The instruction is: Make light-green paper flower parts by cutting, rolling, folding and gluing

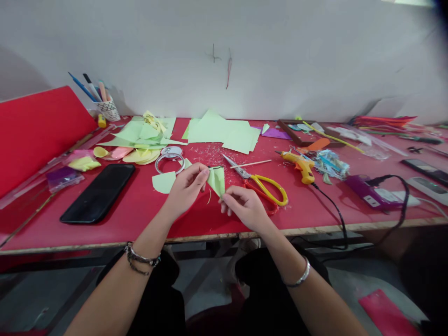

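Left hand (192, 181): your thumb and fingers pinch the upper left corner of a pale green, folded paper piece (217, 181).
Right hand (244, 204): your fingertips grip the same piece at its narrow lower tip, the other fingers curling loosely.
Folded paper, place: it hangs between your two hands, wide end up, over the glossy red tabletop (143, 210) near the front edge; a dark line along its top is too small to identify.
Folded paper, handling: it should feel almost weightless, thin and bendable, stiffer along the folds, and easily creased or torn.
Folded paper, hold: the top corner and the gathered tip look the safest places for a light pinch; squeezing the broad middle could crush it.
Scissors: to the right of the paper lie metal-bladed scissors with yellow and red handles (246, 175), a thin pale stick (252, 164) across the blades.
Glue gun: your yellow-and-orange glue gun (303, 169) rests farther right, beyond the scissors.
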`<act>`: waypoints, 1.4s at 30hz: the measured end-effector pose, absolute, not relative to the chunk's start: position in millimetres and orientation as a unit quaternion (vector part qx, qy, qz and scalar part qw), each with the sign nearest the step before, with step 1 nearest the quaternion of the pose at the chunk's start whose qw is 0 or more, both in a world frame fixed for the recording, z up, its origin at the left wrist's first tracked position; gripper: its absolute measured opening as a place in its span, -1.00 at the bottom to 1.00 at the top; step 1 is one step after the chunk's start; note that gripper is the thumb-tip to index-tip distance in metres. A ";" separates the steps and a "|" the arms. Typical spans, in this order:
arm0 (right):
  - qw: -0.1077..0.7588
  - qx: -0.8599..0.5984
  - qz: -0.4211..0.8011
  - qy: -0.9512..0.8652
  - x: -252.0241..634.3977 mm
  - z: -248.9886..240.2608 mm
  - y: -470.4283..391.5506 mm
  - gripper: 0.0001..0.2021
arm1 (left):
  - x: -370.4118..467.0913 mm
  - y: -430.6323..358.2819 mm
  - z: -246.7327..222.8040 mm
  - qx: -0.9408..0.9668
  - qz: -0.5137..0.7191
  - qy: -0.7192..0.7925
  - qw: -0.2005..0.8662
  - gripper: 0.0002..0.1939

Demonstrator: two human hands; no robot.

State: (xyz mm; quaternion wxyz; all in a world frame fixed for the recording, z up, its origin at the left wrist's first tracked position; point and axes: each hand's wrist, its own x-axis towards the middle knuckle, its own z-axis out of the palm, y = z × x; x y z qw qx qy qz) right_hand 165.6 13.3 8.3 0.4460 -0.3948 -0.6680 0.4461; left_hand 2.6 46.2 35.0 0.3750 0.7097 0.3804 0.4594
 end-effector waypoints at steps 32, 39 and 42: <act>0.295 -0.389 0.244 -0.838 196.5 12.6 21.7 -0.88 | 5.1 39.2 29.9 0.873 0.164 0.369 0.274 -0.74; 0.290 -0.419 0.200 -0.837 192.8 12.1 23.7 -0.82 | 2.5 41.1 25.7 0.884 0.107 0.372 0.263 -0.69; 0.243 -0.431 0.133 -0.859 182.3 9.0 27.1 -0.77 | -2.0 42.0 26.8 0.885 0.109 0.374 0.254 -0.68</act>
